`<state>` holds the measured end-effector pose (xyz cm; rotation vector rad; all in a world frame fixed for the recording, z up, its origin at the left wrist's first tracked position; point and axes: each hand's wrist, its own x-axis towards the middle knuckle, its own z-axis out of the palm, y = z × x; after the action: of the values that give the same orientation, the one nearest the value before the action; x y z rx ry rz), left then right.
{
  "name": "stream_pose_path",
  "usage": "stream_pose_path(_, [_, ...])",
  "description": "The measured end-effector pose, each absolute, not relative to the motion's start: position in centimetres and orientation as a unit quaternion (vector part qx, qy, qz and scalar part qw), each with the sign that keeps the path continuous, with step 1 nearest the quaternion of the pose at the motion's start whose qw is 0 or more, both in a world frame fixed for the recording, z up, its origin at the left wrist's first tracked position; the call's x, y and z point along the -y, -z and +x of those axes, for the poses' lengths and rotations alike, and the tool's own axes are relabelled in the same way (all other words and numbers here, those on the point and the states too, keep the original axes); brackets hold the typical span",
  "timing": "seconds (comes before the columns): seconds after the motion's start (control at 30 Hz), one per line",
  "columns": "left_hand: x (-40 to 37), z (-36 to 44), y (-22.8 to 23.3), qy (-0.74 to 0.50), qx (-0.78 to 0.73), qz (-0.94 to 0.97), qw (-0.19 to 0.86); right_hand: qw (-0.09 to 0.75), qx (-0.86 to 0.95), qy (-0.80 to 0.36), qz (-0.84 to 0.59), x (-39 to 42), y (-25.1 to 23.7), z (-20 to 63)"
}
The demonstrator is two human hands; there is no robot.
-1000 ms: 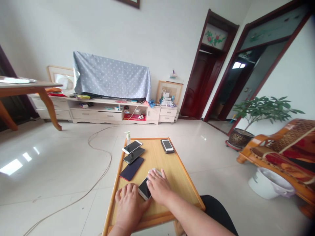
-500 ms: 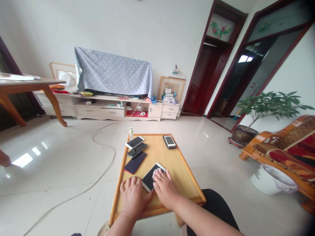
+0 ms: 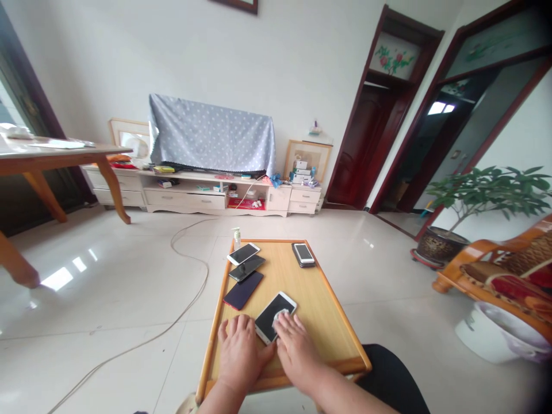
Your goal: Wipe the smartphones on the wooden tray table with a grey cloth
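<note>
White tiles cover the floor of the room, and a low wooden table [image 3: 302,287] stands in front of the person. Near its front edge lies a phone [image 3: 269,313] with a white frame and a dark screen, turned at an angle.

Left hand [image 3: 240,352] lies flat and open on the table, its thumb side touching the lower end of the phone, so it seems to keep the phone from sliding. Right hand [image 3: 297,349] presses a small white cloth [image 3: 282,315] on the screen with its fingertips; the fingers are bent over the cloth, not closed in a fist. I judge the step in hand is wiping the screen. The next move calls for even pressure across the glass while the other hand holds the phone steady.

The screen is off and looks glossy; whether marks remain on it is too small to tell.

Along the left edge three more phones [image 3: 246,270] lie in a row, one phone on a dark case [image 3: 303,254] lies at the far right, and a small pump bottle [image 3: 236,235] stands at the far left corner.
</note>
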<state>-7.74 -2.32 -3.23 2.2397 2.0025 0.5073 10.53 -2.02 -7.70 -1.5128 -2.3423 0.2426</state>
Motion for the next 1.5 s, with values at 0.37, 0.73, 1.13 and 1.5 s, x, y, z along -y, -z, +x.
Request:
stream_pose_path(0.37, [2.7, -8.0, 3.1, -0.187, -0.634, 0.75, 0.029, 0.295, 0.794, -0.011, -0.532, 0.0, 8.6, 12.2])
stream_pose_path(0.73, [2.3, -8.7, 3.1, -0.224, -0.595, 0.772, 0.015, 0.327, 0.78, -0.012, -0.533, -1.2, 4.1, 11.3])
stream_pose_path(1.13, [1.2, -7.9, 3.9, -0.286, -0.585, 0.754, 0.083, 0.423, 0.741, -0.017, -0.521, -2.6, 4.8, 11.9])
stream_pose_path(1.5, [-0.7, -8.2, 5.2, -0.248, -0.691, 0.655, 0.182, 0.394, 0.704, -0.06, -0.588, -1.7, 9.1, 13.3])
